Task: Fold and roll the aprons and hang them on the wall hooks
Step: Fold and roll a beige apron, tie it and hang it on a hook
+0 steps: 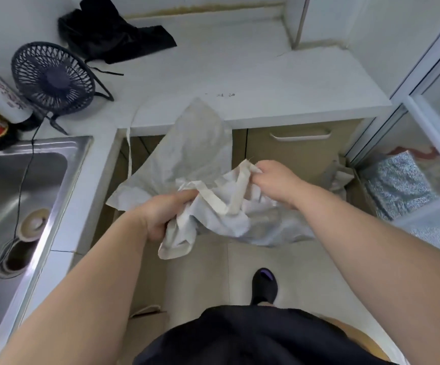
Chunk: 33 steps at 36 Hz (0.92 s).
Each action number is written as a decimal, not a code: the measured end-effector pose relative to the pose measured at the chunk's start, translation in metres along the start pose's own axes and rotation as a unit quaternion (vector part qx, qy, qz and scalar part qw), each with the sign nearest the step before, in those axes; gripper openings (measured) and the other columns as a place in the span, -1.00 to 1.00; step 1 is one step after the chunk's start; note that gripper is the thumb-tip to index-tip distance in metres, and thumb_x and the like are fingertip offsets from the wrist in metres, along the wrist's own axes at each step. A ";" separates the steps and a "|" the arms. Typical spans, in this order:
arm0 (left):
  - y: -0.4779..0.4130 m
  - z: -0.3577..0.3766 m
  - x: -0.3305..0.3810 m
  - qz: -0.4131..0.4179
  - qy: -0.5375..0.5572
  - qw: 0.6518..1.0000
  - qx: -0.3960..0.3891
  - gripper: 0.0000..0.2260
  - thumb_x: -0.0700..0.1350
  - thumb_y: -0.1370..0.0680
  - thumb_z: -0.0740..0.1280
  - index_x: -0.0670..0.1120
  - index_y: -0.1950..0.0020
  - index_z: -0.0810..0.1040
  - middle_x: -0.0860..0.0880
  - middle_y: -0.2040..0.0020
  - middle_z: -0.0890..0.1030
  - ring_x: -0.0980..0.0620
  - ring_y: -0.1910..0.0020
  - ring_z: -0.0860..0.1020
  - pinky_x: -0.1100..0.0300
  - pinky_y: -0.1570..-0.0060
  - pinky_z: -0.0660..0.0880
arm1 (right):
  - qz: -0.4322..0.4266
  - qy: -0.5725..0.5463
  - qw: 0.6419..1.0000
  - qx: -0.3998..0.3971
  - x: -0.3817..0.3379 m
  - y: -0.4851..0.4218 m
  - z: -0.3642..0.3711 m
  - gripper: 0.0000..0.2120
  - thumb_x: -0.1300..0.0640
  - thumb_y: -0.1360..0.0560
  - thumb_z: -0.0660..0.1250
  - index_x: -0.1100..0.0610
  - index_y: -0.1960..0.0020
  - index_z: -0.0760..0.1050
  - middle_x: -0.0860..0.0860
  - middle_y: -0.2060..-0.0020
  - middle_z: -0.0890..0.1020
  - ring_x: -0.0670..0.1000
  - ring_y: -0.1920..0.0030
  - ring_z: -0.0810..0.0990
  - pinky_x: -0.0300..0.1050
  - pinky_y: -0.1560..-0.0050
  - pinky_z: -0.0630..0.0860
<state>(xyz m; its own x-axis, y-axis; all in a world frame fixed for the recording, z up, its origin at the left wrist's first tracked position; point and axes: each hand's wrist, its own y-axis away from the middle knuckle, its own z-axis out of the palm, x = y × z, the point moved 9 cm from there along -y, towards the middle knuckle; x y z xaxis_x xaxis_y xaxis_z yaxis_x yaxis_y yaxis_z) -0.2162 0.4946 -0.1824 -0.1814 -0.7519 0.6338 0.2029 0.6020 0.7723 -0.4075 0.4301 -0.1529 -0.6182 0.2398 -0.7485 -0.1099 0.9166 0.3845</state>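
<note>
A crumpled white apron (pixel 200 154) with cream straps hangs in the air in front of the counter edge, its upper part still draped up onto the white counter (pixel 240 75). My left hand (pixel 166 212) grips a bunched fold of it at the lower left. My right hand (pixel 276 180) pinches a cream strap and cloth at the upper right. A thin strap dangles down the cabinet front at the left. A black apron (pixel 113 32) lies heaped at the back left of the counter.
A small black desk fan (pixel 53 77) stands left on the counter, its cable running into the steel sink (pixel 16 196). Beige cabinet doors (pixel 300 154) sit below the counter. A glass sliding door (pixel 424 114) is at the right. My black shoe (pixel 265 285) is on the floor.
</note>
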 end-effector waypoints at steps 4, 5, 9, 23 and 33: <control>-0.003 0.020 -0.032 -0.060 -0.103 0.990 -0.070 -0.50 0.17 -0.47 0.36 -0.16 -0.25 0.54 -0.13 -0.05 0.67 -0.08 0.00 0.65 0.14 0.04 0.57 | 0.078 0.060 0.979 0.179 0.046 0.010 -0.053 -0.83 0.11 -0.65 -0.01 0.16 -0.04 0.30 0.05 0.14 0.42 0.11 0.12 0.41 -0.09 0.21 0.31; -0.004 0.023 -0.031 -0.050 -0.105 0.990 -0.079 -0.48 0.14 -0.44 0.43 -0.19 -0.24 0.54 -0.16 -0.08 0.66 -0.12 -0.05 0.64 0.06 -0.07 0.57 | 0.080 0.072 0.977 0.184 0.052 0.012 -0.058 -0.83 0.10 -0.65 0.00 0.16 -0.07 0.30 0.04 0.15 0.42 0.12 0.10 0.41 -0.08 0.21 0.29; -0.012 0.015 -0.009 0.042 -0.118 0.992 -0.009 -0.60 -0.15 -0.34 0.55 -0.20 -0.13 0.60 -0.20 -0.04 0.67 -0.17 0.00 0.65 -0.11 -0.11 0.56 | 0.037 0.085 0.983 0.159 0.051 0.013 -0.061 -0.82 0.14 -0.62 0.06 0.20 0.05 0.36 0.05 0.20 0.41 0.10 0.14 0.39 -0.09 0.22 0.24; 0.088 -0.045 0.101 0.422 -0.167 0.718 0.528 -0.94 -0.23 -0.52 0.26 -0.16 0.10 0.38 -0.07 0.18 0.41 -0.03 0.21 0.36 0.18 0.23 0.24 | -0.158 0.021 0.880 0.448 -0.028 0.062 -0.113 -0.72 0.07 -0.65 0.08 0.27 -0.12 0.42 0.12 0.28 0.51 0.14 0.28 0.46 -0.08 0.30 0.24; 0.067 -0.058 0.090 0.319 -0.229 0.773 0.498 -0.93 -0.24 -0.54 0.21 -0.14 0.09 0.32 -0.10 0.15 0.45 -0.07 0.18 0.38 0.09 0.22 0.30 | -0.126 0.129 0.935 0.306 -0.028 0.026 -0.088 -0.78 0.07 -0.65 0.04 0.19 -0.03 0.37 0.12 0.27 0.50 0.15 0.23 0.48 -0.01 0.28 0.35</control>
<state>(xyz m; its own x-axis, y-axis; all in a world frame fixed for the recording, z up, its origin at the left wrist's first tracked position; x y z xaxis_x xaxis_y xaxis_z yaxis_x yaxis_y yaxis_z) -0.1627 0.4517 -0.0758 -0.7176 -0.1799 0.6728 -0.4086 0.8911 -0.1976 -0.4615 0.4195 -0.0747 -0.8079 -0.0210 -0.5889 0.1397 0.9641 -0.2260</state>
